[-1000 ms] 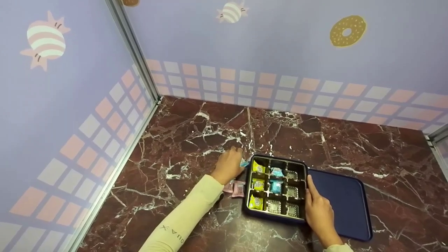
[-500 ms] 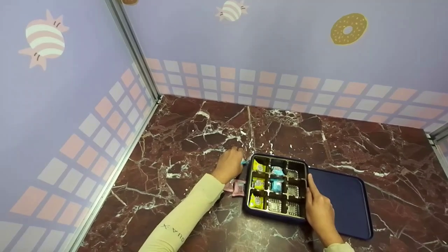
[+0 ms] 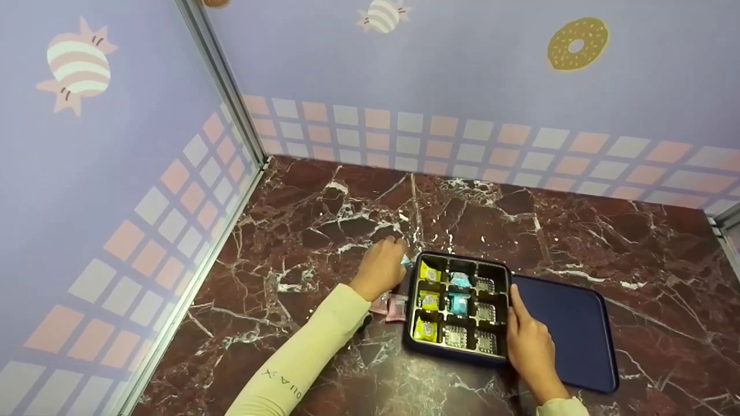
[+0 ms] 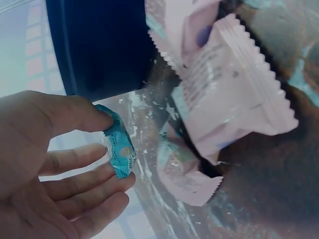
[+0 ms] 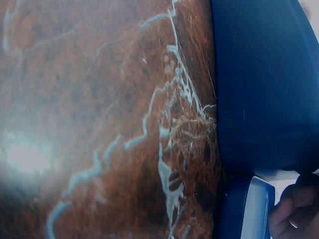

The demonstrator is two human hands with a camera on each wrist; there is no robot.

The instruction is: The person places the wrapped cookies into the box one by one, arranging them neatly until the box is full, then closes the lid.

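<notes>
The left hand (image 3: 378,268) pinches a blue candy (image 4: 121,147) between thumb and fingers, just left of the box (image 3: 457,356); whether the candy touches the table cannot be told. The right hand (image 3: 529,341) holds the box at its right wall, beside the lid (image 3: 572,329). The candy is probably light, with a firm centre inside a thin, slick, crinkly wrapper. The body likely offers the surest hold, since the loose wrapper ends may fold or slip; light pressure should suffice. Pink candies (image 4: 229,89), with similar serrated ends, lie near the left hand. The box looks stiff, best steadied by its walls.
</notes>
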